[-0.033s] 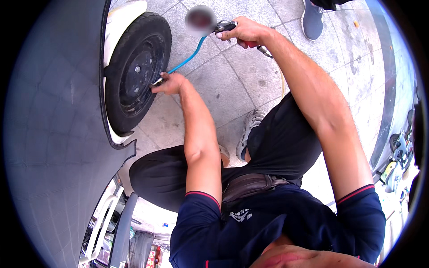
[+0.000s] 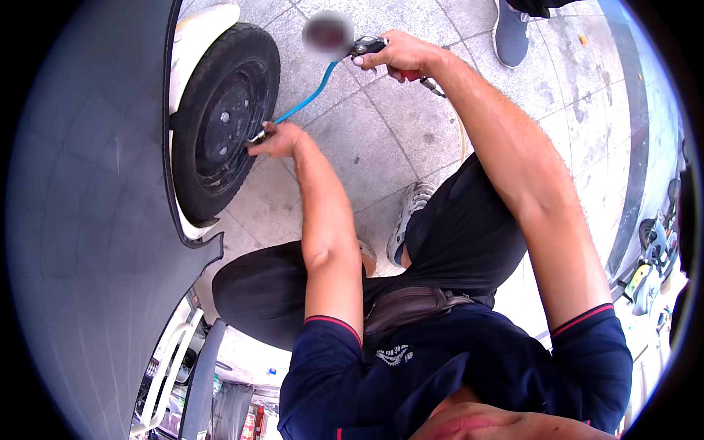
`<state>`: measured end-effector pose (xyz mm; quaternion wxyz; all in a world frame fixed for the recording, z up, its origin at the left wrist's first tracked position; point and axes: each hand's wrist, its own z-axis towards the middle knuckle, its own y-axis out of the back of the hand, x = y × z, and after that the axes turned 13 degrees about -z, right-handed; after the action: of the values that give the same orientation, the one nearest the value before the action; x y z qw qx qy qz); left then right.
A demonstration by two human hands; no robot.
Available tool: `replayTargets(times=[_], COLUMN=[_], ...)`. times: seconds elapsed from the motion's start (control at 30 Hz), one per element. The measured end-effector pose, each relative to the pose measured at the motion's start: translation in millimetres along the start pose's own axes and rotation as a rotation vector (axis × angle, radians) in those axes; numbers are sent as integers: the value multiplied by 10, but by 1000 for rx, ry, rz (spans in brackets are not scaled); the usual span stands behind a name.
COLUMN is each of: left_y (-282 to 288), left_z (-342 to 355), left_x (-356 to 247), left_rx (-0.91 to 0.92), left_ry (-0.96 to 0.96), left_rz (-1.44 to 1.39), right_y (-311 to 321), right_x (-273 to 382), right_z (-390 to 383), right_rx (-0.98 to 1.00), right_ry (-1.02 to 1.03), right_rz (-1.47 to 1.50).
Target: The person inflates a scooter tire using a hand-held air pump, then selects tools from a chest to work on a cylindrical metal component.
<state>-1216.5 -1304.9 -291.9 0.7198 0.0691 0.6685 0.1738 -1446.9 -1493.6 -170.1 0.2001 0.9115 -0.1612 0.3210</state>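
My left hand (image 2: 274, 141) is closed on a metal hose-end fitting (image 2: 258, 136) held against the lower right of the black wheel's steel rim (image 2: 211, 167), where a valve would be hidden by the fingers. A blue hose (image 2: 308, 100) runs up from it to an air inflator gun (image 2: 367, 47) with a red part, gripped in my right hand (image 2: 396, 55). The round piece (image 2: 327, 33) at the gun's left end is blurred out. A pale hose hangs from a metal coupler below my right hand. The black tyre (image 2: 192, 92) stands inside a white-edged vehicle body.
A dark grey vehicle panel or cover (image 2: 88, 205) fills the left side. I crouch on grey paving (image 2: 352, 147). Another person's shoe (image 2: 511, 37) is at the top right. Parked scooters (image 2: 656, 249) stand at the far right; assorted items show at the bottom left.
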Motion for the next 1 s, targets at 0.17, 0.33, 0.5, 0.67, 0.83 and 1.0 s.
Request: replayTargets(times=[0.17,0.33,0.5,0.67,0.83,1.0], left_y=[-11,-45,-105,-33,167,83], left_z=[-56,-106,-117,70,157,132], left_x=[-56,-120,-176,-199,-212,-248], left_rx=[54,30,-45,-87,9,9], left_ry=[60,117,343,902,1206,1145], left_rz=[-11,-140,-390,-882,-1258,-1229], right_y=[69,4,-105,-184,-206,-242], right_x=[16,23,151,226,194,236], right_z=[4,126,246,277,336,288], right_rx=[1,-209,-443,-375,-265,-251], right_ry=[-83,69,245,251,98,105], right_rz=[-41,-263,-393,-457,-274,-184])
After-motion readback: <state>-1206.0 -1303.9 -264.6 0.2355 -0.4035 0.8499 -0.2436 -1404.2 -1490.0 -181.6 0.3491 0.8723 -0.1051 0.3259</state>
